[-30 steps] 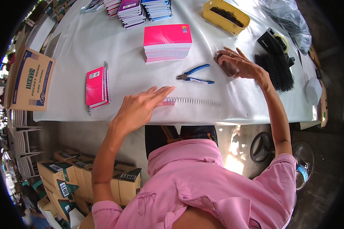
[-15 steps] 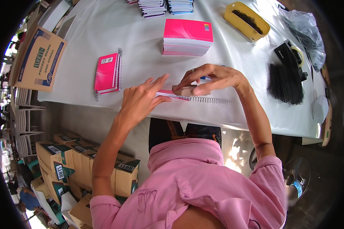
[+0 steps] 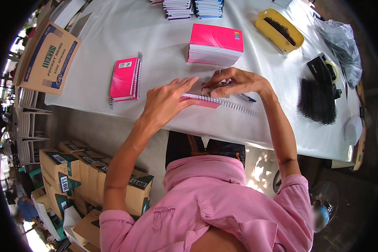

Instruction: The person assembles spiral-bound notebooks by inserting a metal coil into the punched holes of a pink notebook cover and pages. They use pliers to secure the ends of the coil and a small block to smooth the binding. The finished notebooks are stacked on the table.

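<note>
Two grips, half-closed: left hand pinches notebook, right hand holds block; uneven push could bend trailing coil.

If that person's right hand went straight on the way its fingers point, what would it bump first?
Probably the left hand at the pink notebook, just past the brown block held by the right hand. Depth is unclear here, so it might pass above instead.
</note>
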The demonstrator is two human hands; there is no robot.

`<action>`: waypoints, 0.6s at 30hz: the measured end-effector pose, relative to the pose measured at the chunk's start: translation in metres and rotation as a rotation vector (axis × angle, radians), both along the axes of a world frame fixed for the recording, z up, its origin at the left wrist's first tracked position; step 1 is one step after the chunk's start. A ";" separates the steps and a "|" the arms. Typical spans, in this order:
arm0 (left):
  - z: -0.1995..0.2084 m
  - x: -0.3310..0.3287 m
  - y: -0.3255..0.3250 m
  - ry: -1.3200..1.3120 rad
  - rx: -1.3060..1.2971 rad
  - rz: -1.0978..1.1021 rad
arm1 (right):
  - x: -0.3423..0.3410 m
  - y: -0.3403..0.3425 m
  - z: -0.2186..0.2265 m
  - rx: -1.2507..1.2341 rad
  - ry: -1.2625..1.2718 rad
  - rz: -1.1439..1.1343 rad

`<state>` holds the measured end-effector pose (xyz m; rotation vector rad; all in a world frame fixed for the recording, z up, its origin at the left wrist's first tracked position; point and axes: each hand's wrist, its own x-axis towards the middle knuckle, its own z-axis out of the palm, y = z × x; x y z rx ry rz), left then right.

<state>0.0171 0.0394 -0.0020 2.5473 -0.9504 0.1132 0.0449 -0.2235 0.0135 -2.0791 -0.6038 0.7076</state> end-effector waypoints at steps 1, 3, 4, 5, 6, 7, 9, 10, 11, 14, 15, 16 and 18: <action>0.001 0.000 0.002 0.014 -0.006 0.002 | 0.002 0.000 0.001 0.045 -0.034 0.042; 0.001 0.001 -0.001 0.044 -0.059 0.007 | 0.004 -0.012 -0.003 0.455 0.099 0.063; 0.003 0.002 -0.004 0.060 -0.096 0.012 | 0.005 -0.016 -0.008 0.659 0.167 0.073; 0.004 0.001 -0.003 0.076 -0.119 0.022 | 0.007 -0.008 -0.009 0.414 0.039 0.035; 0.004 0.001 -0.003 0.090 -0.159 0.030 | 0.007 -0.005 -0.008 0.317 0.021 0.036; 0.003 0.001 -0.004 0.105 -0.199 0.038 | 0.007 -0.002 -0.004 0.220 0.002 0.036; 0.000 0.004 -0.008 0.132 -0.328 0.053 | 0.015 -0.008 -0.016 0.402 0.005 0.097; -0.004 0.006 -0.009 0.147 -0.405 0.066 | 0.016 -0.014 -0.020 0.345 -0.018 0.082; -0.010 0.006 -0.006 0.163 -0.473 0.092 | 0.016 -0.009 -0.018 0.298 -0.034 0.078; -0.032 0.008 -0.003 0.250 -0.687 0.109 | 0.009 0.008 0.006 0.152 0.007 0.014; -0.035 0.009 -0.006 0.305 -0.729 0.121 | 0.016 -0.007 -0.012 0.342 0.065 0.013; -0.038 0.007 -0.007 0.363 -0.772 0.144 | 0.020 -0.015 -0.022 0.531 0.130 0.021; -0.045 0.003 -0.003 0.448 -0.829 0.170 | 0.016 0.000 -0.017 0.470 0.124 0.030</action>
